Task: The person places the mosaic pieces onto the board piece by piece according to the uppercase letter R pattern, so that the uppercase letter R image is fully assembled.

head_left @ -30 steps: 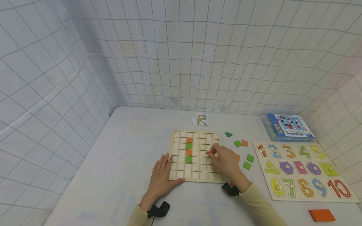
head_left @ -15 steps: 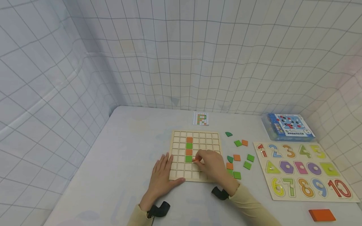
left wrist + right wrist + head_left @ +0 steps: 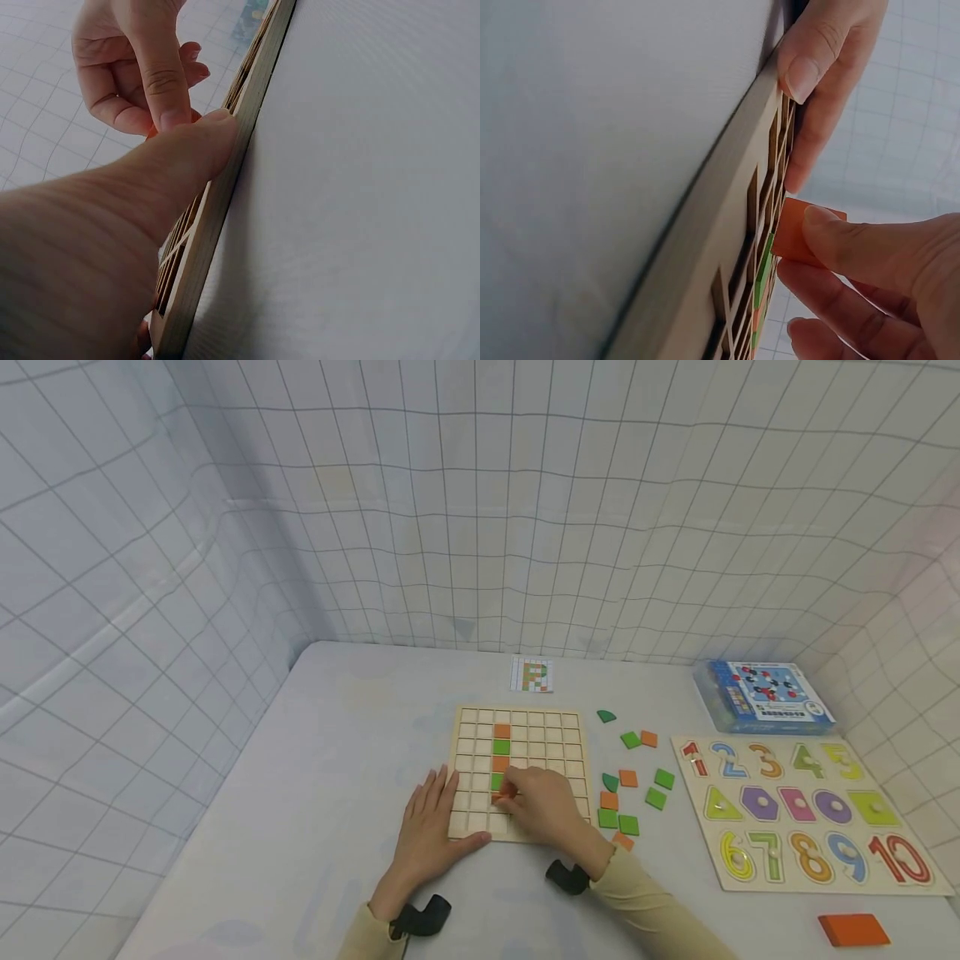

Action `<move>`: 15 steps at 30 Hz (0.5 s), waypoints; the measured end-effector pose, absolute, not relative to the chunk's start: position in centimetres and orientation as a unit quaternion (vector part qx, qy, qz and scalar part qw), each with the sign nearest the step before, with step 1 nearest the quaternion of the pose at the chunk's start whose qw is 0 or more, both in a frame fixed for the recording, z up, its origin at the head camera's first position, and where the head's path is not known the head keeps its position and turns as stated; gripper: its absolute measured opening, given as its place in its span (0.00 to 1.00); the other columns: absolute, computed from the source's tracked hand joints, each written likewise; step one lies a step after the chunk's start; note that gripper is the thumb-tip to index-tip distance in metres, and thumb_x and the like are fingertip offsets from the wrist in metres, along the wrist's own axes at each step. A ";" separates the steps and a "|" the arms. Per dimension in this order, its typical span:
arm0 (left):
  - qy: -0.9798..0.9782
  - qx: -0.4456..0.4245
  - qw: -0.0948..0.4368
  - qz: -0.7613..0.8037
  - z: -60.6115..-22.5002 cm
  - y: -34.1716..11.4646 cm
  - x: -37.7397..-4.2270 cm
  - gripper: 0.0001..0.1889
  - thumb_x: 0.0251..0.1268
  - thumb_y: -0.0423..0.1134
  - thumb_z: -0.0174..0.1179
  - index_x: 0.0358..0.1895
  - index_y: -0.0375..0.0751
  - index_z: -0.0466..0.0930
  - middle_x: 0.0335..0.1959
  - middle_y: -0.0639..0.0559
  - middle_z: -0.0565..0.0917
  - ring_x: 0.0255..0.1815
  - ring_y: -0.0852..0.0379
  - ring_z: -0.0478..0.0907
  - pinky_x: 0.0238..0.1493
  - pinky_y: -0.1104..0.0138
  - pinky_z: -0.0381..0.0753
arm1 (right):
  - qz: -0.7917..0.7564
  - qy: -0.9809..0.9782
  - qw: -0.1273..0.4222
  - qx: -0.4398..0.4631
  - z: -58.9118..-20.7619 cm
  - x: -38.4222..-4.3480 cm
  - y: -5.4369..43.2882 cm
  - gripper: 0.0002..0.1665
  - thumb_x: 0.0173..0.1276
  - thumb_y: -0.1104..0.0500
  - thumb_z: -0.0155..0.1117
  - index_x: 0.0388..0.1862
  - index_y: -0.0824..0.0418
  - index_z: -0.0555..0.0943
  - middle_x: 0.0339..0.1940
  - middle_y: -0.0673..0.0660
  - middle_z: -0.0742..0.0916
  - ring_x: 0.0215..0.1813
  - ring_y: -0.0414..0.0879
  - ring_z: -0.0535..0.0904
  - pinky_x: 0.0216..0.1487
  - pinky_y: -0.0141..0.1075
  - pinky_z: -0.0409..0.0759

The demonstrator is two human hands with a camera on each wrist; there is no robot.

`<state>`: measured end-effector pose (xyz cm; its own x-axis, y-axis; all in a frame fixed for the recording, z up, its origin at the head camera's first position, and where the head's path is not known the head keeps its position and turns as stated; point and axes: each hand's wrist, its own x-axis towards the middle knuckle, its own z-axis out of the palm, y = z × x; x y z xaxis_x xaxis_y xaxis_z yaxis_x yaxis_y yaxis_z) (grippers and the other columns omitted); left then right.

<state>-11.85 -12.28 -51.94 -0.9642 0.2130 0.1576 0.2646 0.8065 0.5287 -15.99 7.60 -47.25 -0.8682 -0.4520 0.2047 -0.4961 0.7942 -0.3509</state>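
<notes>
A wooden grid board (image 3: pixel 551 720) lies on the table, with orange and green square tiles in one column, among them a green tile (image 3: pixel 501 747). My right hand (image 3: pixel 547 806) pinches an orange square tile (image 3: pixel 795 234) between thumb and fingers. In the right wrist view that tile stands tilted, its edge right at the grid beside a green tile (image 3: pixel 764 264). My left hand (image 3: pixel 431 822) lies with straight fingers along the board's left side, its thumb on the near edge.
Loose green and orange tiles, such as a green square (image 3: pixel 628 825), lie right of the board. A pattern card (image 3: pixel 532 675) sits behind it. Farther right are a number puzzle board (image 3: pixel 813 818), a blue box (image 3: pixel 765 697) and an orange block (image 3: pixel 853 931).
My right hand has moved left and toward me over the board with the orange tile, reaching the near end of the tile column. My left hand has stayed in place.
</notes>
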 end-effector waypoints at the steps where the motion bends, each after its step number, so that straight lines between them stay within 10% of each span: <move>1: -0.949 -0.126 0.045 -0.284 -51.9 -12.3 -11.9 0.53 0.51 0.66 0.62 0.73 0.36 0.54 0.74 0.40 0.51 0.75 0.44 0.42 0.70 0.50 0.42 | 0.201 -0.945 0.055 0.253 -47.3 -16.0 7.6 0.12 0.56 0.49 0.73 0.26 0.50 0.77 0.22 0.42 0.80 0.23 0.35 0.71 0.24 0.29 0.68; 15: -0.949 -0.130 0.051 -0.283 -51.8 -12.3 -11.9 0.53 0.51 0.65 0.63 0.73 0.35 0.54 0.74 0.39 0.51 0.74 0.43 0.42 0.70 0.50 0.42 | 0.227 -0.940 0.031 0.253 -47.7 -16.3 7.8 0.12 0.57 0.46 0.71 0.25 0.48 0.77 0.23 0.40 0.80 0.25 0.33 0.71 0.25 0.28 0.69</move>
<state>-11.90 -12.26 -51.81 -0.9608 0.2183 0.1711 0.2763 0.8057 0.5239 -16.33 7.81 -47.73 -0.8703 -0.4610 0.1736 -0.4894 0.7695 -0.4103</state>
